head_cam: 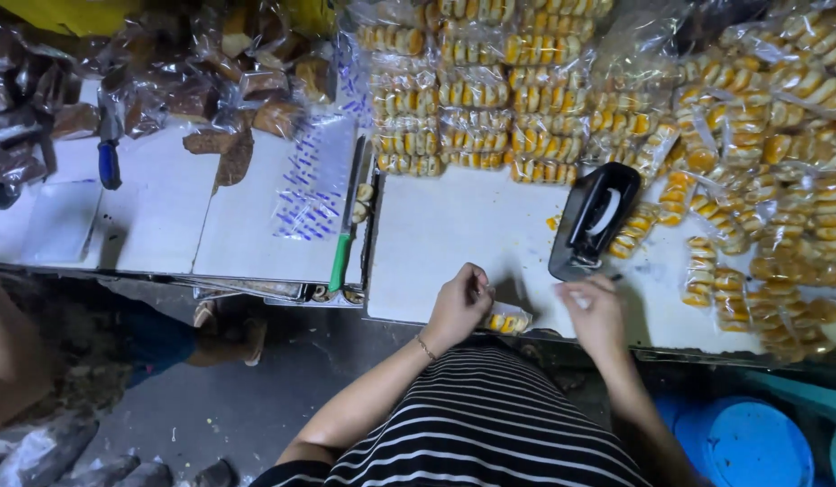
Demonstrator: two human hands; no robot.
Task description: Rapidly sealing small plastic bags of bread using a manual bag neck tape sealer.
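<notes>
On the white worktable (454, 234), packed yellow pastries (477, 90) crowd a black tape dispenser (594, 221).

A tape dispenser (591, 219) sits on the table (454, 234), pastry packs (477, 90) stacked behind it.

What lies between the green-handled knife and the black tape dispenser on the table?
In the head view, only bare white board lies between the green-handled knife and the black tape dispenser; stacked wrapped pastry packs sit behind that stretch.
</notes>
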